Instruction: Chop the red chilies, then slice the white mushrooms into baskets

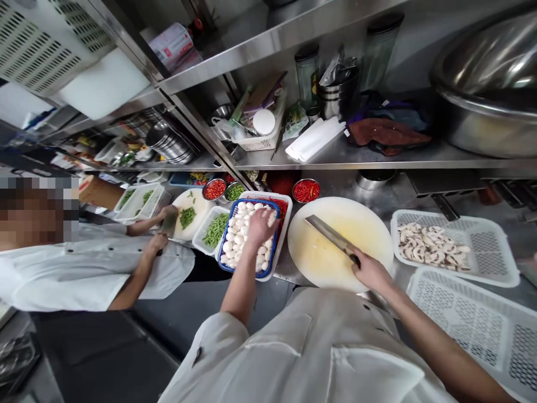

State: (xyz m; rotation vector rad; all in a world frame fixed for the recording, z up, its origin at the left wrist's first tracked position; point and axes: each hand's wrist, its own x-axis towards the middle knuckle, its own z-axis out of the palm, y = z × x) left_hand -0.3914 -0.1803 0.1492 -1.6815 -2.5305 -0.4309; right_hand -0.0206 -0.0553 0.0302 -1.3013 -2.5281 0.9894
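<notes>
My right hand is wrapped round the dark handle of a kitchen knife. Its broad blade rests across a round white cutting board, which has a yellowish stain in the middle. To the left, my left hand reaches into a blue basket of whole white mushrooms, touching those at the top. The fingers and thumb look apart; the fingertips are partly hidden. Sliced mushrooms lie in a white perforated basket right of the board.
A co-worker cuts greens on another board at left. A basket of green beans sits between us. Red chillies fill a bowl behind my board. Another white basket stands front right. A metal shelf overhangs the counter.
</notes>
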